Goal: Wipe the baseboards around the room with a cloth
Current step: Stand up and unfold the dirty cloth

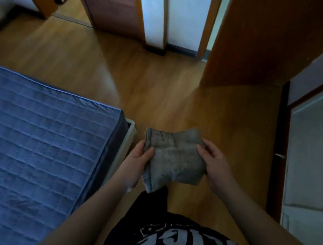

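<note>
The cloth (173,160), grey and folded into a thick pad, is held up in front of the body over the wooden floor (179,104), between both hands and just off the corner of the blue quilted bed (39,131). The left hand (138,163) pinches its left edge, thumb on top and fingers curled underneath; the right hand (215,165) grips the right edge, its fingers (204,151) closed over the fabric. The cloth's long axis runs roughly left to right between the hands, sagging a little toward the lower left corner. The nearest baseboard (278,149) is a dark strip low on the right, beside the right hand, running away from the body; another (180,49) lies well ahead. The right hand looks better placed to carry the cloth down
</note>
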A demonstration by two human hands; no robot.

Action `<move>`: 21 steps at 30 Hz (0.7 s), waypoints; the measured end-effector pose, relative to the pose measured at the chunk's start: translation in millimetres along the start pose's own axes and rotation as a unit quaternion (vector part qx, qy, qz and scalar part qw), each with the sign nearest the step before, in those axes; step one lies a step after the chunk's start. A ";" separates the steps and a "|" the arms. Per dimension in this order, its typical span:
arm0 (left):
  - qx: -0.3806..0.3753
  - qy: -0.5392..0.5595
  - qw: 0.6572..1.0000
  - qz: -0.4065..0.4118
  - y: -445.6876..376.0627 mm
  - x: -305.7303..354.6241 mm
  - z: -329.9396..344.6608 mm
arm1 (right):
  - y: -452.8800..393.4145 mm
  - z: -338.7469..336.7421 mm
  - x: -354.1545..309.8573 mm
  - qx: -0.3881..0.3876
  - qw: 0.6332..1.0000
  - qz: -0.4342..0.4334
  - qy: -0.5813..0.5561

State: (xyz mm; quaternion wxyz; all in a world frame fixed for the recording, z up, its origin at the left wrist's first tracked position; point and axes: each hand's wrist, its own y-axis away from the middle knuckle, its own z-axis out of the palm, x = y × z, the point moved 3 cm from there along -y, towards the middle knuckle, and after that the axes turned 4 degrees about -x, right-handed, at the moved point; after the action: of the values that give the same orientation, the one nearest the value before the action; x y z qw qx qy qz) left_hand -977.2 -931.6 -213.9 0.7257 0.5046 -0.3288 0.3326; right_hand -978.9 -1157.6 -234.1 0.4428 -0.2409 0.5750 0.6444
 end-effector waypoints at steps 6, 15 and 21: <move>0.043 -0.005 0.999 0.020 -74.6 66.0 -44.6 | -89.9 58.3 -64.7 -0.030 0.998 -0.014 0.044; 0.060 -0.072 0.995 0.038 -181.3 149.3 -62.1 | -203.0 80.4 -141.0 -0.046 0.994 -0.031 0.092; 0.112 -0.069 0.991 0.023 -266.1 200.6 -65.1 | -304.5 91.1 -200.0 -0.096 0.993 -0.017 0.074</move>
State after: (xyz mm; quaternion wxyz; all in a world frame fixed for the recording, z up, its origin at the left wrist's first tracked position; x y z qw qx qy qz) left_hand -638.4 -911.2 -205.4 0.6322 0.5969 -0.3506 0.3481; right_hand -604.3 -1145.7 -210.6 0.3851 -0.3391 0.5376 0.6691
